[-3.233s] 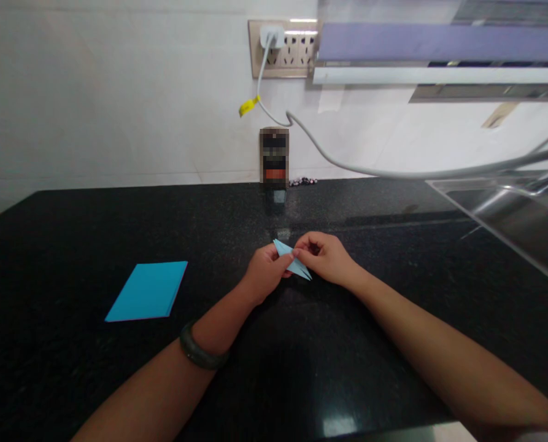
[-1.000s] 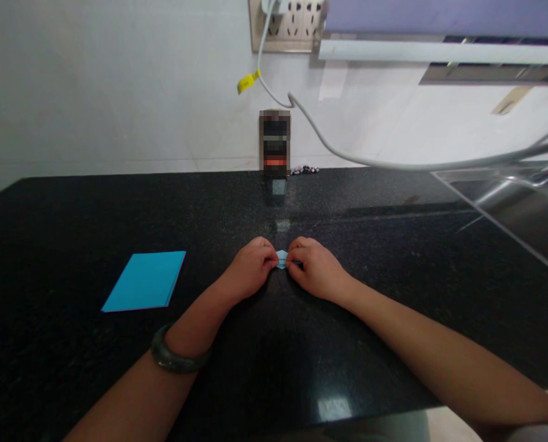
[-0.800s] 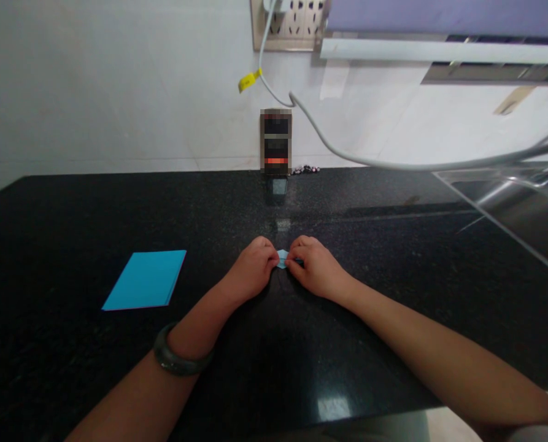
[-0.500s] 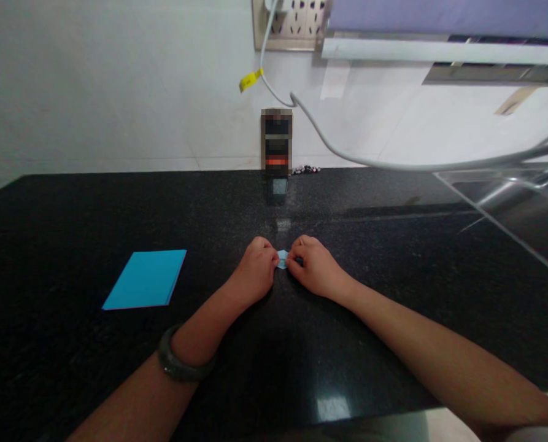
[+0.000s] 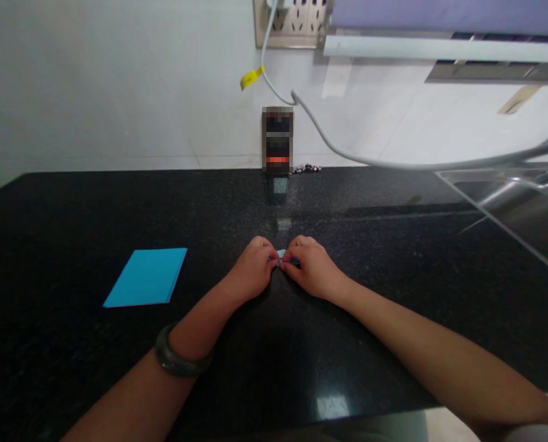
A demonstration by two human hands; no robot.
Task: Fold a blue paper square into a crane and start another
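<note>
A small piece of folded pale-blue paper is on the dark counter, pinched between my two hands and mostly covered by them. My left hand grips its left side with thumb and fingertips together. On the other side, my right hand has thumb and index finger closed on the paper. The fingertips of both hands nearly meet, so the exact folds cannot be made out. To the left of my left hand lies a stack of bright blue square paper.
A phone-like object, blurred out, leans upright against the wall, with a beaded string beside it. A grey cable hangs from the wall socket across the back right. At far right is a metal sink with its rim.
My right hand has shifted slightly left, and its fingertips now sit closer to those of my left hand. Less of the folded paper shows between them.
</note>
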